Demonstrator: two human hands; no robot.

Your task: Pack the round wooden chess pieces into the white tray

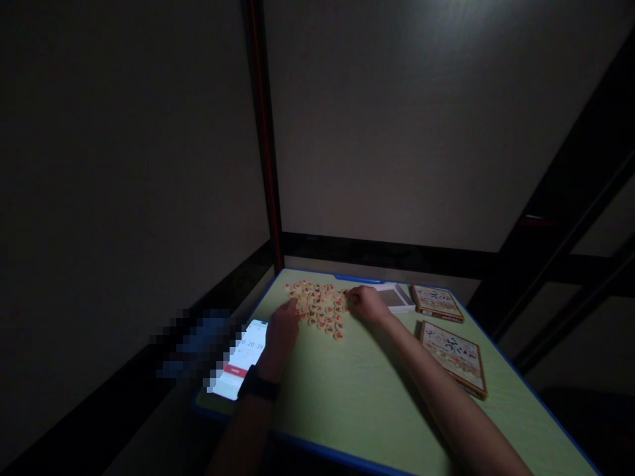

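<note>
Head view: can see left hand (284, 325) at left and right hand (366, 304) at right of round pieces (317, 308) on far-left worktop (347, 390), perhaps for holding these together, with fingers (354, 298) seeming curled, but cannot tell if gripping any.

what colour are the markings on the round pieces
The round pieces have red markings on some, dark on others; head view.

Pic's v dim, w/ phone (242, 360) screen glowing just left of L hand (282, 330), blocky pixelation further left, faint glare on wall (449, 16) high above R hand (368, 304), & pieces (317, 308) btwn hands slightly soft.
</note>
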